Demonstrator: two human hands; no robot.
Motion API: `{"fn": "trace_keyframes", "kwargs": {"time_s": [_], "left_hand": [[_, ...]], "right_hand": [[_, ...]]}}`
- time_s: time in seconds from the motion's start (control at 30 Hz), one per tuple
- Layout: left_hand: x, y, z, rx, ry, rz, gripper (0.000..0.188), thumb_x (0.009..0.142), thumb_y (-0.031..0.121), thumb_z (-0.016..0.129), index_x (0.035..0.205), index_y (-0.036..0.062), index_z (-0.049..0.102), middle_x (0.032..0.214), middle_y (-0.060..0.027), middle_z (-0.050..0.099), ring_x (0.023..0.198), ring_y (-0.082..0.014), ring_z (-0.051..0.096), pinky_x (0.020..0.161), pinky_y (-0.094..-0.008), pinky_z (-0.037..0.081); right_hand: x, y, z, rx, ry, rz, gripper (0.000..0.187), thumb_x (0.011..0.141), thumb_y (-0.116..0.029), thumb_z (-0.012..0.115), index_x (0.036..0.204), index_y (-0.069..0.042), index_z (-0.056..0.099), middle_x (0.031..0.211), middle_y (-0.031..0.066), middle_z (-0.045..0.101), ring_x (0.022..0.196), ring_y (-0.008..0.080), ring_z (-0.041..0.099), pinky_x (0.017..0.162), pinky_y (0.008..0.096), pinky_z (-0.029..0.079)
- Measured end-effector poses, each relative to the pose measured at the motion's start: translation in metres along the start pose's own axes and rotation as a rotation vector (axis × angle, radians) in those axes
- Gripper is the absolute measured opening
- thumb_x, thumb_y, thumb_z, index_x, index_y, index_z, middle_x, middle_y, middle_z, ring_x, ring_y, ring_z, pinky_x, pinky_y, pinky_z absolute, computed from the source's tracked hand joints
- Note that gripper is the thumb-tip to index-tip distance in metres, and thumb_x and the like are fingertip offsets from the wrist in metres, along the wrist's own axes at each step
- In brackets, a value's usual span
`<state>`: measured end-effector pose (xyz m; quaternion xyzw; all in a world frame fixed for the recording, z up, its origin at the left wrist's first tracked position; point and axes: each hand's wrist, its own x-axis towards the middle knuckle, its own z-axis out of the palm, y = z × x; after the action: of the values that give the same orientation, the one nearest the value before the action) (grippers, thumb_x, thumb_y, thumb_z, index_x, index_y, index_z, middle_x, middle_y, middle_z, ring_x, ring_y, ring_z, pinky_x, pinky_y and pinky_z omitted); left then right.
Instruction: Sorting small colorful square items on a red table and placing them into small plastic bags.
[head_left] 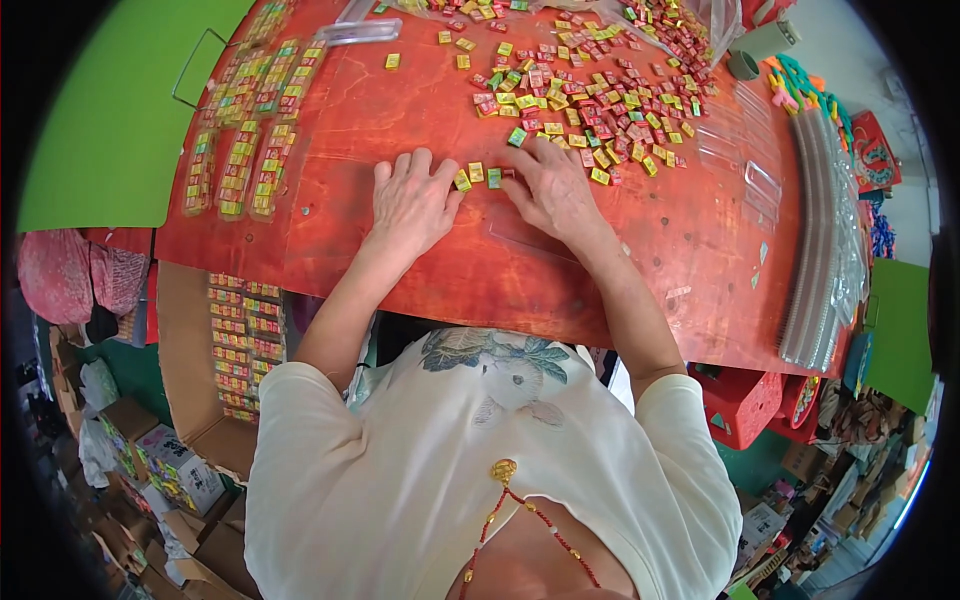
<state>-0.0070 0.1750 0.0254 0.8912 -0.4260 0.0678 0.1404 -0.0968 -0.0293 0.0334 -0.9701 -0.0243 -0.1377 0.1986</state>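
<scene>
My left hand [410,198] rests on the red table [350,250], fingers apart and slightly bent. Its thumb side lies close by a small yellow box [461,180]. Between my hands a short row continues with another yellow box [475,172], a green box [494,178] and a red one partly covered by my right hand [556,192]. That hand has its fingers spread, with the thumb near the red box and a fingertip beside a green box [516,137]. A loose pile of tiny red, yellow and green boxes [610,110] spreads beyond it.
Filled clear trays [237,165] lie at the table's left. An open carton [185,350] with more filled packs stands below. Nested clear trays [822,240] line the right edge, near a single clear tray [763,181]. A green cup [743,66] stands at the far right.
</scene>
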Motion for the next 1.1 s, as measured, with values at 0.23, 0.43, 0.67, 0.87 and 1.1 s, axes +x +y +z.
{"fn": "trace_keyframes", "kwargs": {"time_s": [0.23,0.43,0.67,0.87,1.1], "left_hand": [[0.000,0.000,0.000,0.003,0.004,-0.008,0.024,0.081,0.026,0.074,0.099,0.0141,0.065,0.098,-0.0092,0.057,0.094,-0.0273,0.057,0.079,-0.0440,0.037],[-0.001,0.000,-0.001,-0.014,-0.010,-0.005,0.023,0.082,0.026,0.074,0.100,0.0138,0.065,0.100,-0.0094,0.057,0.096,-0.0273,0.056,0.081,-0.0438,0.037],[-0.006,-0.005,-0.003,-0.026,-0.003,-0.023,0.024,0.081,0.024,0.074,0.099,0.0135,0.065,0.098,-0.0093,0.056,0.096,-0.0275,0.056,0.081,-0.0442,0.037],[-0.016,-0.018,-0.011,-0.015,0.012,-0.068,0.025,0.079,0.023,0.074,0.100,0.0140,0.064,0.097,-0.0091,0.056,0.096,-0.0274,0.057,0.080,-0.0449,0.037],[-0.013,-0.020,-0.009,0.000,0.014,-0.079,0.026,0.079,0.024,0.074,0.101,0.0141,0.064,0.098,-0.0093,0.056,0.097,-0.0274,0.057,0.080,-0.0451,0.037]], "right_hand": [[0.024,0.020,0.009,-0.346,0.128,0.006,0.027,0.082,-0.020,0.072,0.108,-0.014,0.067,0.094,0.0066,0.058,0.091,0.0254,0.060,0.079,0.0410,0.045],[0.037,0.015,0.012,-0.243,0.154,-0.057,0.028,0.083,-0.020,0.071,0.111,-0.016,0.068,0.092,0.0059,0.059,0.091,0.0247,0.061,0.080,0.0412,0.045],[0.076,0.023,0.028,-0.352,0.215,-0.097,0.019,0.082,-0.021,0.071,0.099,-0.013,0.069,0.091,0.0061,0.060,0.092,0.0252,0.061,0.077,0.0421,0.044],[0.050,-0.029,0.028,-0.206,0.127,-0.080,0.016,0.082,-0.025,0.071,0.091,-0.012,0.067,0.090,0.0075,0.059,0.089,0.0260,0.061,0.081,0.0443,0.042],[0.021,-0.049,0.020,-0.162,0.094,-0.119,0.022,0.080,-0.027,0.074,0.091,-0.010,0.065,0.093,0.0080,0.058,0.092,0.0265,0.059,0.085,0.0438,0.040]]}}
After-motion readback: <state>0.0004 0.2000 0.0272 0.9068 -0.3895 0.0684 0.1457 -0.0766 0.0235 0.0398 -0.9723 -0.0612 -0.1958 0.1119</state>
